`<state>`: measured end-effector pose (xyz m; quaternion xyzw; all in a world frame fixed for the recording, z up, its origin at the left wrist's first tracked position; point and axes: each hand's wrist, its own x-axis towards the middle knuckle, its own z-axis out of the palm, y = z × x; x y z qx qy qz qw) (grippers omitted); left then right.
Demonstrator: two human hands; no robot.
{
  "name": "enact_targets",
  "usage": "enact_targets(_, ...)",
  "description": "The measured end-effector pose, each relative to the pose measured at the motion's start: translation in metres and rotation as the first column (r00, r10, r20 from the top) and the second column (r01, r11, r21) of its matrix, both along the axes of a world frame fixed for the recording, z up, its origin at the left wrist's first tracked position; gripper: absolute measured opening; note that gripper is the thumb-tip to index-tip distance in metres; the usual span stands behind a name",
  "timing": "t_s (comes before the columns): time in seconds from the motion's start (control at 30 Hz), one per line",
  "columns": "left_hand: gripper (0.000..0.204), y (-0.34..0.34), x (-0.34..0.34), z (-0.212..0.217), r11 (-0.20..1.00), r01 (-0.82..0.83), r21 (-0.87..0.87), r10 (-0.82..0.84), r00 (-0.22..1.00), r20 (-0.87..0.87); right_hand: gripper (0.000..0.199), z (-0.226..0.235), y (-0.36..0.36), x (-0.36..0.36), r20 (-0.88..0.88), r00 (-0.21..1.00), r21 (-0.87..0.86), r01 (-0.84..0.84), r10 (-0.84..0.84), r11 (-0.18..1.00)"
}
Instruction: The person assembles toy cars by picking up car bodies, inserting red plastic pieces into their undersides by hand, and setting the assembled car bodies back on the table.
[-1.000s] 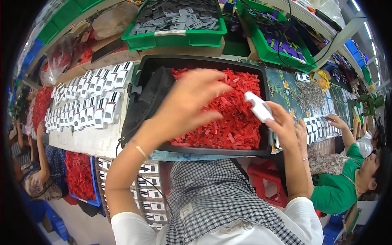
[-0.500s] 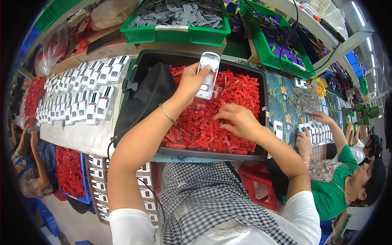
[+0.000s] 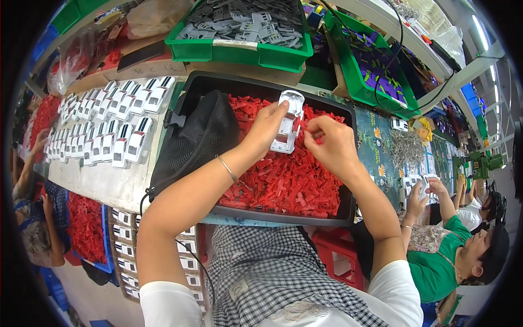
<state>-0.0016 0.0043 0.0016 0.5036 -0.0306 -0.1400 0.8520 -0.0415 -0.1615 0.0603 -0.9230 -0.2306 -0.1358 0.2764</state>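
My left hand (image 3: 267, 126) is closed on a white toy car shell (image 3: 285, 143), its hollow side turned up, above the black tray (image 3: 261, 216). Many small red plastic parts (image 3: 278, 188) fill that tray. At the shell's right edge my right hand (image 3: 333, 143) is pinched on a small red part that shows only in part between thumb and fingertips. A black mesh bag (image 3: 199, 136) lies over the tray's left side.
Rows of white toy cars (image 3: 111, 136) stand on the left table. Green bins of grey parts (image 3: 239, 52) and purple parts (image 3: 376, 71) are behind the tray. A co-worker in a green top (image 3: 438, 272) sits at right, near a pile of metal pins (image 3: 406, 147). A red stool (image 3: 340, 253) is below.
My right hand has risen from the red parts to the shell's edge, a red part in its fingers. The shell has come lower and right, now hollow side up. The co-worker's hands have moved.
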Motion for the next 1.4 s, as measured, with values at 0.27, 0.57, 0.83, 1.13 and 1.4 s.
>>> enact_targets(0.27,0.030,-0.003,0.001,-0.010,0.999,-0.042,0.029,0.038,0.990,0.133,0.014,-0.026,0.033,0.032,0.148,0.984,-0.166,0.120,-0.096,0.979)
enact_targets(0.57,0.032,-0.002,0.001,-0.012,0.990,-0.068,0.123,0.058,0.995,0.078,0.018,-0.026,0.026,0.029,0.250,0.968,-0.238,0.034,0.027,0.971)
enact_targets(0.83,0.036,-0.005,0.001,-0.016,0.981,-0.033,0.191,0.012,0.994,0.111,0.015,-0.023,0.015,0.039,0.367,0.930,-0.205,0.064,0.016,0.977)
enact_targets(1.13,0.039,-0.002,-0.002,-0.014,0.990,0.040,0.132,-0.047,0.997,0.056,0.013,-0.027,0.019,0.036,0.233,0.972,-0.041,0.044,-0.033,0.998)
enact_targets(1.4,0.038,-0.007,-0.005,-0.008,0.998,-0.057,0.015,0.056,0.997,0.048,0.013,-0.032,0.018,0.037,0.184,0.982,-0.013,0.046,-0.043,0.999)
